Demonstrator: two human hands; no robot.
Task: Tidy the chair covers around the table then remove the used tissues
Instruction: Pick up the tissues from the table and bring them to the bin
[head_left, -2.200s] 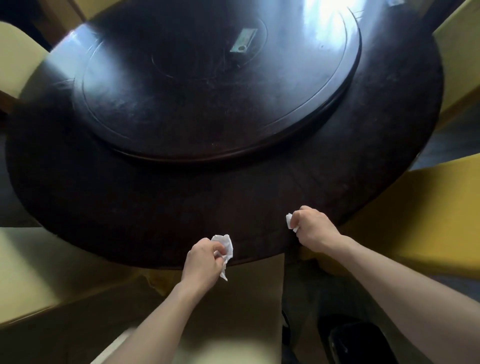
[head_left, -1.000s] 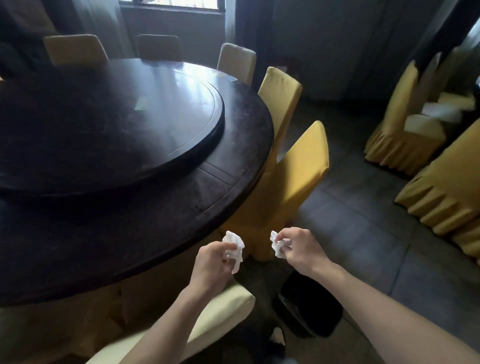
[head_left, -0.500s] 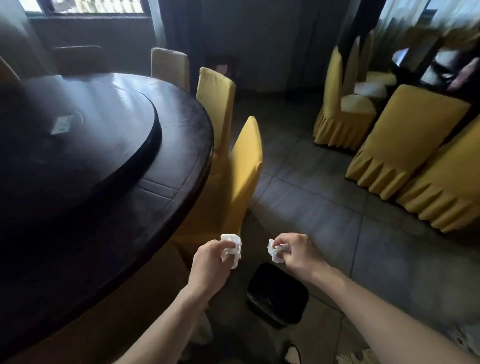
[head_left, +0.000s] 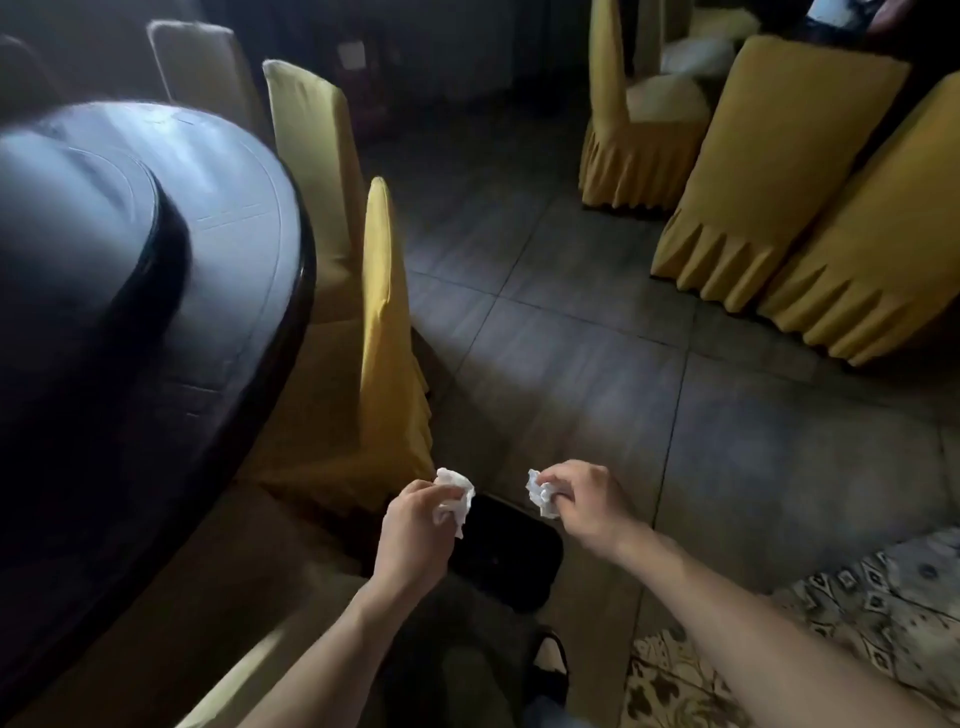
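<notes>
White crumpled tissue in each fist. Left hand (head_left: 415, 525) pinches one wad, the left tissue (head_left: 455, 496), fingers curled tight round it. Right hand (head_left: 584, 506) clamps the right tissue (head_left: 540, 496) the same way, paper poking out past thumb and knuckles. Both hands held out front at about one level, a clear gap between them.

Directly below that gap, slightly nearer the left grip: black bin (head_left: 506, 551) on the floor, its dark opening facing up. Neither wad is over the rim squarely; the left one overlaps its near-left edge in this view.

Step in hand, as I read it: the tissue removal, disposal stage. Next move likely calls for bringing both fists in over the bin mouth, then opening the fingers so the wads fall inside. Light paper may drift, so release low.

Beyond the left grip: yellow chair cover (head_left: 387, 332), hanging smooth on the chair tucked at the dark round table (head_left: 249, 291). Further out from the right grip, more yellow-covered chairs (head_left: 779, 171) across the tiled floor (head_left: 597, 364).
</notes>
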